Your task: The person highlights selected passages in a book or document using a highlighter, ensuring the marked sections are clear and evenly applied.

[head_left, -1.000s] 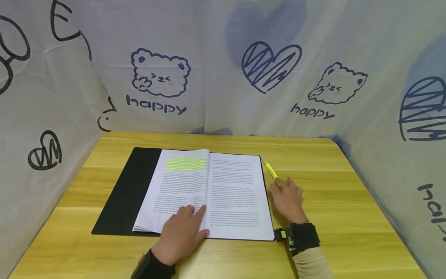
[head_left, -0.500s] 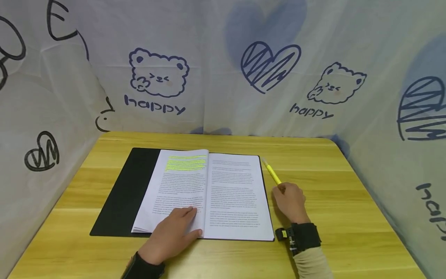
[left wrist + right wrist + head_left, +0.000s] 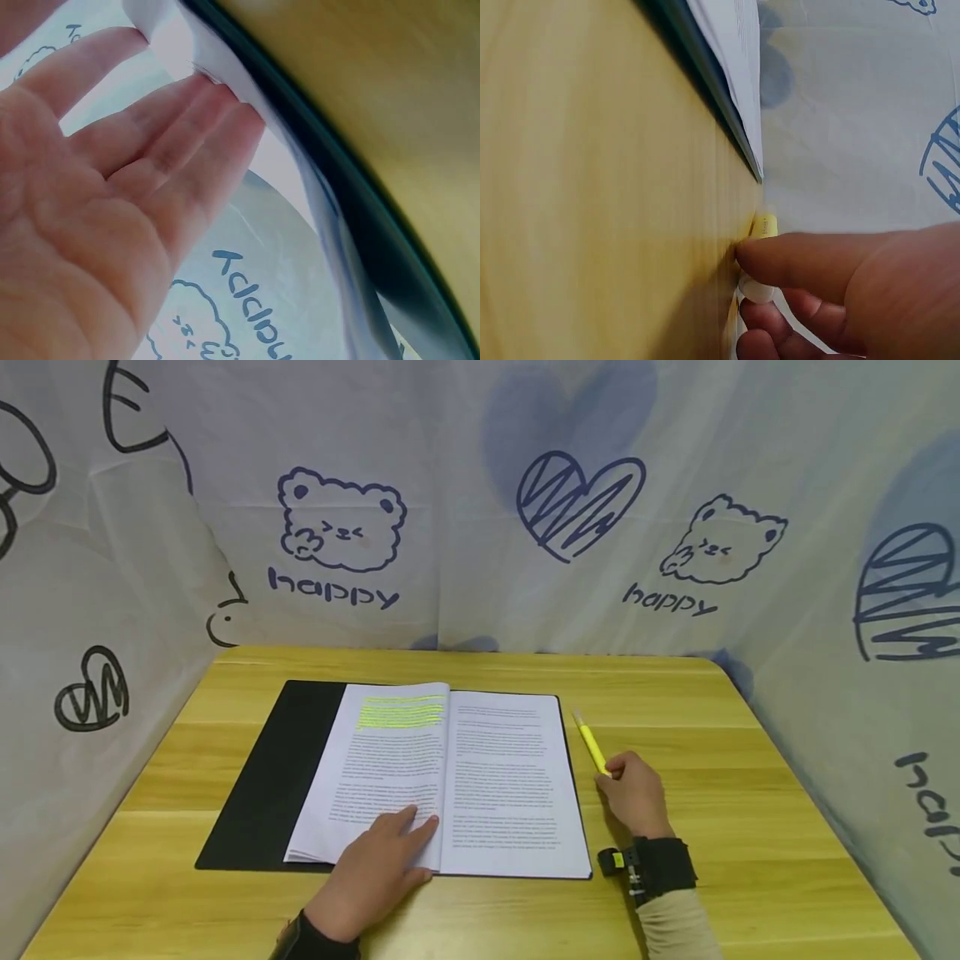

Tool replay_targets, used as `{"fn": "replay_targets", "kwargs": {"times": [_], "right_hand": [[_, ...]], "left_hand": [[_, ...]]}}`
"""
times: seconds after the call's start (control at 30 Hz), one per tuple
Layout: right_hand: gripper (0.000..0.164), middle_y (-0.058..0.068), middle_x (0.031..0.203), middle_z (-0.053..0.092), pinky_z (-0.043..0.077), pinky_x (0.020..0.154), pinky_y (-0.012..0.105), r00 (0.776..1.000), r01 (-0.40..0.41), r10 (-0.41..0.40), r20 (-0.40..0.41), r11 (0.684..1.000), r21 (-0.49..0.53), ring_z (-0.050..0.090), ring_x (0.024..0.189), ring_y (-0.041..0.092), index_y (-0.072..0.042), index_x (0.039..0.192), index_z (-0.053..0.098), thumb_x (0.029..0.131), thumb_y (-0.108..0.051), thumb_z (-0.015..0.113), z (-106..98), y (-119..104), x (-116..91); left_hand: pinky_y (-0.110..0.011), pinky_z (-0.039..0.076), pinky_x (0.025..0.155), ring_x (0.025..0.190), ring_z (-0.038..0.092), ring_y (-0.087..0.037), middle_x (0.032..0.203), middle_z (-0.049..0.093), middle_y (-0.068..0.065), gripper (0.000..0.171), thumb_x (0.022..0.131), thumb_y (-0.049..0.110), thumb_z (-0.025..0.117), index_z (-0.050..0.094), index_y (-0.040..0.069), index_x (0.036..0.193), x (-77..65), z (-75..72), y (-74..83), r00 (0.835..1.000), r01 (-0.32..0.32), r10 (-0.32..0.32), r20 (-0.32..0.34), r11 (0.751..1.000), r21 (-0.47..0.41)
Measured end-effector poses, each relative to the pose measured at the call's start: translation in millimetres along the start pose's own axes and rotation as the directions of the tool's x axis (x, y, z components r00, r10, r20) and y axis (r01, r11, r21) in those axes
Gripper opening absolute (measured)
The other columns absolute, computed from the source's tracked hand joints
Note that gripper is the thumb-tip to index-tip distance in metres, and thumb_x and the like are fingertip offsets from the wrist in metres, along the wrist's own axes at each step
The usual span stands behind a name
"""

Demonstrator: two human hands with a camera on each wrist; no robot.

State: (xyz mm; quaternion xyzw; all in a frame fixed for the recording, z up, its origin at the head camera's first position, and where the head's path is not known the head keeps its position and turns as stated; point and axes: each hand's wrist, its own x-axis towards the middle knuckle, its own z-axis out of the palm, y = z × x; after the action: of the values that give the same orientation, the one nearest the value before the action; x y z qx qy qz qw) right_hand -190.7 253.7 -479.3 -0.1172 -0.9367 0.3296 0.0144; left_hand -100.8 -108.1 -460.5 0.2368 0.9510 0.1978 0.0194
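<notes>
A yellow highlighter [image 3: 591, 742] lies beside the right page, its pale tip pointing away. My right hand [image 3: 636, 793] pinches its near end between thumb and fingers; in the right wrist view the thumb [image 3: 802, 259] crosses the highlighter [image 3: 766, 225] close to the wooden surface. My left hand [image 3: 375, 864] rests with fingers spread on the lower left page of the open document [image 3: 498, 785]. In the left wrist view the fingertips of the left hand [image 3: 127, 165] touch the paper. Yellow highlighted lines [image 3: 401, 712] mark the top of the left page.
The pages sit in a black folder [image 3: 262, 777], its cover opened out to the left. Beneath is a wooden table [image 3: 750, 827]. White cloth walls [image 3: 465, 568] with drawn bears and hearts stand behind the table and at both sides.
My right hand has closed its fingers on the highlighter's near end and shifted it slightly right and nearer. My left hand has slid a little left on the page.
</notes>
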Motion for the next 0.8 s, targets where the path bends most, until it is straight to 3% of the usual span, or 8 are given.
{"fn": "replay_targets", "kwargs": {"times": [0.1,0.2,0.33,0.4,0.5,0.6,0.67,0.8], "right_hand": [[0.034,0.014,0.101,0.059,0.046,0.063,0.034,1.000,-0.003,0.004,-0.028,0.999,0.040,0.054,0.079,0.024,0.001,0.121,0.055,0.093,-0.021,0.056,-1.7,1.8,1.7],[0.037,0.014,0.102,0.059,0.045,0.062,0.035,0.994,0.024,-0.010,-0.111,0.992,0.127,0.053,0.077,0.025,-0.001,0.122,0.057,0.096,-0.027,0.050,-3.7,1.3,2.6],[0.044,0.011,0.096,0.059,0.040,0.062,0.036,0.975,0.102,-0.043,-0.220,0.958,0.266,0.049,0.071,0.026,-0.009,0.116,0.062,0.098,-0.044,0.044,-8.0,-4.1,-0.7],[0.047,0.014,0.086,0.056,0.037,0.058,0.035,0.973,0.138,-0.066,-0.220,0.933,0.331,0.044,0.064,0.028,-0.010,0.109,0.064,0.097,-0.051,0.044,-9.4,-8.3,-4.4],[0.048,0.018,0.083,0.053,0.034,0.053,0.033,0.989,0.133,-0.095,-0.113,0.902,0.411,0.044,0.064,0.030,-0.010,0.104,0.065,0.095,-0.054,0.048,-8.0,-21.2,-9.7],[0.046,0.020,0.083,0.054,0.034,0.053,0.030,0.984,0.091,-0.151,0.099,0.889,0.449,0.048,0.069,0.032,-0.011,0.102,0.067,0.092,-0.054,0.054,-0.9,-33.9,-15.1],[0.044,0.018,0.082,0.056,0.034,0.056,0.029,0.949,0.089,-0.213,0.233,0.888,0.451,0.050,0.072,0.030,-0.012,0.102,0.068,0.091,-0.053,0.056,5.0,-40.0,-18.0],[0.038,0.015,0.082,0.061,0.039,0.063,0.030,0.838,0.134,-0.353,0.416,0.873,0.470,0.052,0.070,0.026,-0.015,0.103,0.071,0.092,-0.048,0.057,15.4,-47.2,-23.2]], "left_hand": [[-0.051,0.044,0.092,0.116,0.052,-0.040,0.130,0.053,-0.025,0.054,0.082,0.030,0.073,0.060,0.009,0.130,1.1,0.1,2.5,1.000,-0.006,0.007,-0.011,1.000,0.022],[-0.050,0.045,0.091,0.113,0.055,-0.039,0.126,0.056,-0.023,0.052,0.082,0.030,0.073,0.062,0.006,0.127,1.7,1.1,3.1,1.000,-0.010,0.010,-0.021,1.000,0.006],[-0.049,0.045,0.092,0.113,0.057,-0.034,0.125,0.059,-0.018,0.050,0.087,0.037,0.067,0.062,0.005,0.124,2.1,-0.6,3.1,1.000,0.028,-0.028,-0.006,0.998,-0.061],[-0.049,0.045,0.093,0.114,0.057,-0.034,0.125,0.059,-0.017,0.049,0.089,0.040,0.064,0.061,0.005,0.124,1.3,-1.5,3.6,0.999,0.048,-0.048,0.009,0.994,-0.100],[-0.048,0.046,0.090,0.105,0.059,-0.030,0.119,0.061,-0.014,0.048,0.091,0.040,0.062,0.060,0.004,0.122,1.3,-2.5,3.3,0.998,0.069,-0.067,0.022,0.988,-0.141],[-0.043,0.049,0.080,0.087,0.057,-0.020,0.108,0.062,-0.010,0.052,0.090,0.043,0.062,0.057,0.001,0.120,1.8,-3.2,3.4,0.994,0.109,-0.103,0.044,0.979,-0.172],[-0.039,0.048,0.071,0.075,0.051,-0.015,0.098,0.062,-0.007,0.056,0.088,0.047,0.063,0.054,0.001,0.119,3.2,-2.9,2.3,0.991,0.132,-0.125,0.049,0.973,-0.189],[-0.034,0.045,0.062,0.066,0.048,-0.012,0.087,0.062,-0.006,0.056,0.089,0.049,0.060,0.050,0.003,0.119,5.1,-1.9,-0.4,0.990,0.140,-0.134,0.042,0.969,-0.204]]}}
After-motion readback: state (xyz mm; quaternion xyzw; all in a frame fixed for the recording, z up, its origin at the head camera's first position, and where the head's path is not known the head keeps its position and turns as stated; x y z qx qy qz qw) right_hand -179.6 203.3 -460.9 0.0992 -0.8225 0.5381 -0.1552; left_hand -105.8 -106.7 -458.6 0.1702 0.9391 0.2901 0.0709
